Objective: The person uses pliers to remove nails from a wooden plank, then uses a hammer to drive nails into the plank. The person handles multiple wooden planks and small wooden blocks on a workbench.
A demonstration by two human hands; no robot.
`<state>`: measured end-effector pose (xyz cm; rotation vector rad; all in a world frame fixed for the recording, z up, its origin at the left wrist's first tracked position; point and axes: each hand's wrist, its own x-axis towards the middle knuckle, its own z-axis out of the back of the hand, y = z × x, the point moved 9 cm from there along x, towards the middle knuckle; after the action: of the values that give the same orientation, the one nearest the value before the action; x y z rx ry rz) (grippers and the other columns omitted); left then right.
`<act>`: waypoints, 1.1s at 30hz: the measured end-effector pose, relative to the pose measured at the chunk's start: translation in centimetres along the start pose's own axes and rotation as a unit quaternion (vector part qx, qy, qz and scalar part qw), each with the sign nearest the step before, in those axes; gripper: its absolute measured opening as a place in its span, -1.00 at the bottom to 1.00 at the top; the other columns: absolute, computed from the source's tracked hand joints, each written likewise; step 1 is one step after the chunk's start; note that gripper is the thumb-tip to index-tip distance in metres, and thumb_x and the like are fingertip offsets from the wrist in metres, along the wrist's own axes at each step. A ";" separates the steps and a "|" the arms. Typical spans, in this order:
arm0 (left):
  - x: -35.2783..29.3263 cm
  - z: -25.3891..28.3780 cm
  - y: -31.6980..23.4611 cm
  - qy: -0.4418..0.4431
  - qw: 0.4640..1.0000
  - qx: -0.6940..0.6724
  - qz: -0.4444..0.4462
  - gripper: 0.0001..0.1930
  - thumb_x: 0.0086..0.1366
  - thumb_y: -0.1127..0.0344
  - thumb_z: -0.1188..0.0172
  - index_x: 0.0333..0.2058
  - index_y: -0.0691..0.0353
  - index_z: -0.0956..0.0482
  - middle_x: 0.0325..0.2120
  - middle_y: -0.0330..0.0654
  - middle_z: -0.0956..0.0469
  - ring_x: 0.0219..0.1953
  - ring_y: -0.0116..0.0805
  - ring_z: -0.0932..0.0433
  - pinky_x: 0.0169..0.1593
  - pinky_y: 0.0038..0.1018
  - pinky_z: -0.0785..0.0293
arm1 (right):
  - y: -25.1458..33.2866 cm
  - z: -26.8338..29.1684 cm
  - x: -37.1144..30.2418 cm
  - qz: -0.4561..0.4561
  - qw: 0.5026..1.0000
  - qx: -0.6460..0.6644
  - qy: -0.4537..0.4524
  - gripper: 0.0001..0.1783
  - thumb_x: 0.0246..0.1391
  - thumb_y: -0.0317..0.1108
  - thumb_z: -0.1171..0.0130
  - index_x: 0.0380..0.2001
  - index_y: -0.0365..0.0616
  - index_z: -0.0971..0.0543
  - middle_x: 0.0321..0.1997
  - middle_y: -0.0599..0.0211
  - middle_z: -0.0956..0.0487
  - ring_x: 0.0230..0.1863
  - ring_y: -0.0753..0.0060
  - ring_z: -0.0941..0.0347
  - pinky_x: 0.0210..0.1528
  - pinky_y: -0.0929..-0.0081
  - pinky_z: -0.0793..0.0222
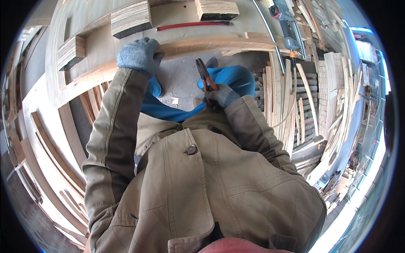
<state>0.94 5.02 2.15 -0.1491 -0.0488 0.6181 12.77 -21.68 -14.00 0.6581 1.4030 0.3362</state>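
My left hand [138,55], in a grey-blue work glove, is closed over a long wooden strip [211,43] along the near edge of the wooden work table. Its fingers wrap the top of the strip, and the thumb is on the near side. In front of my body, my right hand [220,95], also gloved, grips a pair of pliers [204,72] by the orange handles. The dark jaws point up and away from me, apart from the strip. A red pry bar [193,26] lies on the table beyond the strip.
Layered plywood blocks [131,19] stand on the table, one of them far left. A metal rod [270,33] and a grey power tool [287,29] lie at the far right. Stacked thin wooden strips [291,105] fill the right side; long boards [55,147] lie to the left.
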 end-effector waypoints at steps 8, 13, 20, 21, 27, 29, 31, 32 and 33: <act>0.0 0.5 -0.4 -0.031 0.999 -0.003 -0.015 -0.75 0.16 0.07 -0.40 -0.31 0.07 -0.64 -0.30 -0.10 -0.63 -0.19 0.01 -0.65 -0.12 -0.08 -0.58 | 0.4 0.4 -1.2 0.024 0.997 0.076 -0.014 -0.78 0.26 -0.31 -0.27 -0.13 -0.20 -0.59 -0.37 0.26 -0.67 -0.48 0.38 -0.58 -0.54 0.44 -0.50; 0.0 0.3 -0.3 -0.042 0.999 -0.009 -0.020 -0.71 0.15 0.03 -0.40 -0.29 0.09 -0.64 -0.31 -0.06 -0.63 -0.21 0.04 -0.65 -0.14 -0.05 -0.57 | 0.5 0.9 -1.7 0.049 0.994 0.096 -0.013 -0.77 0.26 -0.31 -0.27 -0.11 -0.20 -0.60 -0.36 0.25 -0.68 -0.47 0.40 -0.59 -0.53 0.46 -0.50; 0.2 0.3 -0.5 -0.015 1.000 0.006 -0.008 -0.67 0.19 0.00 -0.39 -0.22 0.11 -0.66 -0.25 -0.02 -0.66 -0.17 0.08 -0.65 -0.11 -0.05 -0.57 | 0.2 1.2 -2.3 0.066 0.991 0.119 -0.017 -0.75 0.25 -0.32 -0.28 -0.10 -0.24 -0.60 -0.33 0.24 -0.69 -0.46 0.40 -0.60 -0.49 0.44 -0.52; 0.2 0.4 -0.6 -0.013 1.000 0.005 -0.008 -0.67 0.19 0.00 -0.38 -0.22 0.11 -0.66 -0.25 -0.02 -0.66 -0.17 0.08 -0.65 -0.10 -0.05 -0.57 | 0.2 1.3 -2.4 0.069 0.991 0.116 -0.019 -0.75 0.24 -0.32 -0.28 -0.10 -0.24 -0.60 -0.33 0.24 -0.69 -0.46 0.40 -0.60 -0.48 0.43 -0.52; 0.0 0.2 -0.5 -0.018 1.000 0.014 -0.003 -0.66 0.19 0.01 -0.38 -0.20 0.11 -0.66 -0.23 -0.02 -0.66 -0.13 0.09 -0.64 -0.07 -0.04 -0.56 | -0.4 1.5 -3.1 0.095 0.985 0.144 -0.026 -0.73 0.23 -0.31 -0.29 -0.09 -0.24 -0.59 -0.33 0.23 -0.68 -0.43 0.39 -0.61 -0.45 0.44 -0.50; -0.1 0.3 -0.5 -0.027 0.999 0.018 -0.008 -0.67 0.17 0.02 -0.40 -0.21 0.10 -0.66 -0.25 -0.01 -0.66 -0.15 0.08 -0.64 -0.08 -0.04 -0.55 | -0.6 1.6 -3.4 0.094 0.986 0.134 -0.028 -0.72 0.22 -0.31 -0.29 -0.08 -0.24 -0.59 -0.33 0.22 -0.68 -0.40 0.39 -0.62 -0.40 0.43 -0.52; -0.2 0.4 -0.6 -0.035 0.999 0.021 -0.009 -0.67 0.16 0.03 -0.41 -0.22 0.10 -0.65 -0.26 -0.03 -0.66 -0.17 0.07 -0.64 -0.10 -0.04 -0.55 | -0.5 1.7 -3.9 0.110 0.985 0.127 -0.033 -0.71 0.22 -0.31 -0.29 -0.06 -0.23 -0.59 -0.32 0.22 -0.69 -0.37 0.39 -0.63 -0.34 0.43 -0.53; -0.2 0.7 -0.7 -0.043 0.999 0.019 -0.010 -0.68 0.15 0.03 -0.41 -0.24 0.09 -0.66 -0.28 -0.04 -0.66 -0.19 0.07 -0.64 -0.11 -0.05 -0.55 | -0.3 1.8 -4.3 0.128 0.983 0.127 -0.035 -0.71 0.22 -0.31 -0.29 -0.06 -0.23 -0.59 -0.31 0.22 -0.69 -0.36 0.39 -0.63 -0.31 0.43 -0.53; -0.2 0.6 -0.7 -0.032 0.999 0.024 -0.002 -0.69 0.15 0.03 -0.41 -0.25 0.08 -0.67 -0.27 -0.04 -0.66 -0.18 0.06 -0.65 -0.10 -0.06 -0.55 | -0.3 1.9 -4.5 0.129 0.982 0.128 -0.043 -0.70 0.21 -0.31 -0.29 -0.05 -0.23 -0.59 -0.31 0.22 -0.69 -0.34 0.39 -0.64 -0.28 0.43 -0.54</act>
<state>1.10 4.44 2.84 -0.0818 -0.0965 0.6196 13.85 -24.97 -10.52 1.0587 1.2913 0.3297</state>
